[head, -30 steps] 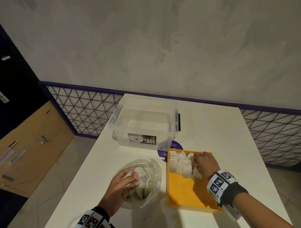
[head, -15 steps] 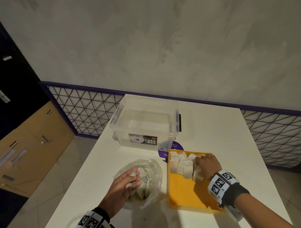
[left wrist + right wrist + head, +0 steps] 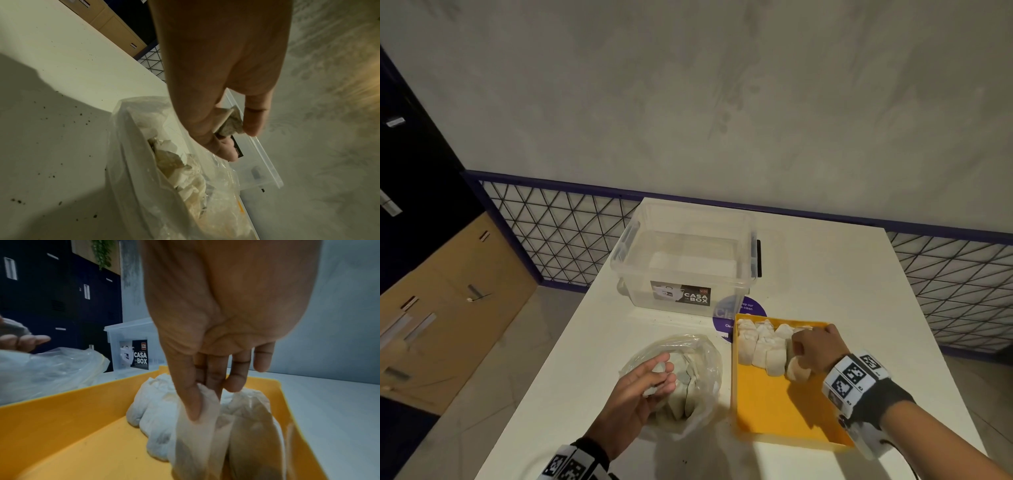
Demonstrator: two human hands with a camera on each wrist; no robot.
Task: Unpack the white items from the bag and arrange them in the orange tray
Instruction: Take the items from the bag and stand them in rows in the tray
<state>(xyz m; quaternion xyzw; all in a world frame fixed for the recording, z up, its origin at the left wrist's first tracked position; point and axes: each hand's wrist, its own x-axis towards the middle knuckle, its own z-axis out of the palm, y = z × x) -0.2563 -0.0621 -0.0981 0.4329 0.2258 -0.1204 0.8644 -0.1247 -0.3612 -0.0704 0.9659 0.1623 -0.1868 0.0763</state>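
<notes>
A clear plastic bag with several white sachets sits on the white table, left of the orange tray. My left hand hovers over the bag's mouth and pinches one white sachet between thumb and fingers. Several white sachets stand packed in rows at the tray's far end. My right hand is inside the tray at the right end of the near row, pinching the top of a sachet there; its lower end rests among the others.
A clear lidded storage box labelled CASA BOX stands behind the bag and tray. A purple round sticker lies on the table between box and tray. The table's left edge drops to the floor; a wire-mesh railing runs behind.
My left hand has lifted a little with a sachet pinched above the bag. My right hand has shifted slightly toward me along the row in the tray.
</notes>
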